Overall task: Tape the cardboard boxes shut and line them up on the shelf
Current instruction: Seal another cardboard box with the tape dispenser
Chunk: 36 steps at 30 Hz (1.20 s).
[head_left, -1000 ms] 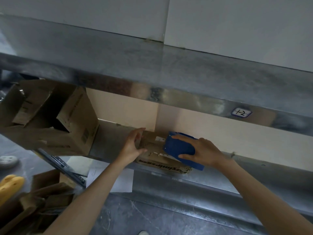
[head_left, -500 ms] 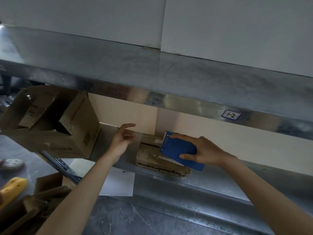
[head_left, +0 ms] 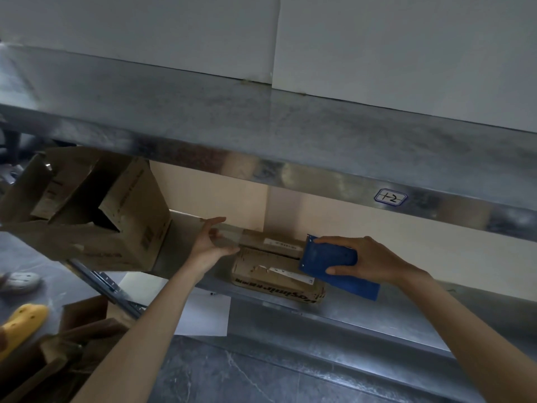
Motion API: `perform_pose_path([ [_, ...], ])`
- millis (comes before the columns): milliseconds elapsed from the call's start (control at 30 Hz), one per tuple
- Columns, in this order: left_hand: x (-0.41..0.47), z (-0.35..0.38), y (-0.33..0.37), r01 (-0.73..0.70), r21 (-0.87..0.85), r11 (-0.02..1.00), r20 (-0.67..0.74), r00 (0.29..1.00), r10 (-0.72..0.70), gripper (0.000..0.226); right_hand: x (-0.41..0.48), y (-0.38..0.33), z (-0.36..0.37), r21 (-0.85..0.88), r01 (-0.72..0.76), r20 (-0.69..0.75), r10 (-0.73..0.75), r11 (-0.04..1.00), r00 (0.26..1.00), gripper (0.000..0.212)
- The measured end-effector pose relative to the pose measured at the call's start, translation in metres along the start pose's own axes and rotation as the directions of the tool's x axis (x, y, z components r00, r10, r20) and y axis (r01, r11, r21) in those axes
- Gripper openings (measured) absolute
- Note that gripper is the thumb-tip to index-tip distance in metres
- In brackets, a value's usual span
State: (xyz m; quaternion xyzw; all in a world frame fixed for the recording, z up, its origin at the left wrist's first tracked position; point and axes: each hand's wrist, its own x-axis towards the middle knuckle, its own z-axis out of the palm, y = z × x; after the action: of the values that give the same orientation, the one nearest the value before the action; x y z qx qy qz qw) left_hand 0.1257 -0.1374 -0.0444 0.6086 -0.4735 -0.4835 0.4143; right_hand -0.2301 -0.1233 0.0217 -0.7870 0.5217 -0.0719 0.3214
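Observation:
A small flat cardboard box (head_left: 270, 271) lies on the lower metal shelf (head_left: 377, 312), its top flaps closed. My right hand (head_left: 369, 261) grips a blue tape dispenser (head_left: 331, 261) held over the box's right end. A strip of clear tape (head_left: 228, 237) runs off the box's left end. My left hand (head_left: 210, 245) holds that strip between thumb and fingers, just left of the box. A larger cardboard box (head_left: 96, 216) with open flaps lies on its side further left on the same shelf.
The upper metal shelf (head_left: 290, 135) juts out above, with a small label (head_left: 390, 197) on its front edge. Below left are loose cardboard pieces (head_left: 72, 344), a yellow clog (head_left: 20, 324), a white clog (head_left: 21, 280) and white paper (head_left: 203, 315) on the dark floor.
My left hand left the box's left end, lifted away, and now holds a clear tape strip beside it. My right hand with the dispenser slid slightly right along the box.

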Motion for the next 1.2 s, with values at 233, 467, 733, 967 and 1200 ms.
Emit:
perform_pose_path([
  [233,0.001,0.019,-0.012,-0.075,0.001,0.997,0.013,0.997,0.075,0.085,-0.007,0.02,0.001,0.109,-0.026,-0.055,0.033,0.994,0.998,0.059],
  [467,0.007,0.021,-0.029,-0.137,0.102,0.985,0.018,0.991,0.136,0.086,-0.007,0.024,0.0,0.16,-0.043,-0.046,0.051,0.986,0.998,0.056],
  [733,0.006,0.022,-0.033,-0.193,0.161,0.968,0.063,0.981,0.185,0.078,0.002,0.031,0.002,0.152,-0.072,0.015,0.071,0.986,0.997,0.056],
  [967,0.005,0.021,-0.035,-0.201,0.198,0.959,0.078,0.979,0.189,0.074,0.003,0.035,0.005,0.205,-0.113,0.081,0.099,0.972,0.992,0.052],
  [1200,0.009,0.018,-0.036,-0.166,0.187,0.968,0.085,0.985,0.152,0.074,0.004,0.041,0.008,0.25,-0.113,0.09,0.093,0.962,0.992,0.05],
])
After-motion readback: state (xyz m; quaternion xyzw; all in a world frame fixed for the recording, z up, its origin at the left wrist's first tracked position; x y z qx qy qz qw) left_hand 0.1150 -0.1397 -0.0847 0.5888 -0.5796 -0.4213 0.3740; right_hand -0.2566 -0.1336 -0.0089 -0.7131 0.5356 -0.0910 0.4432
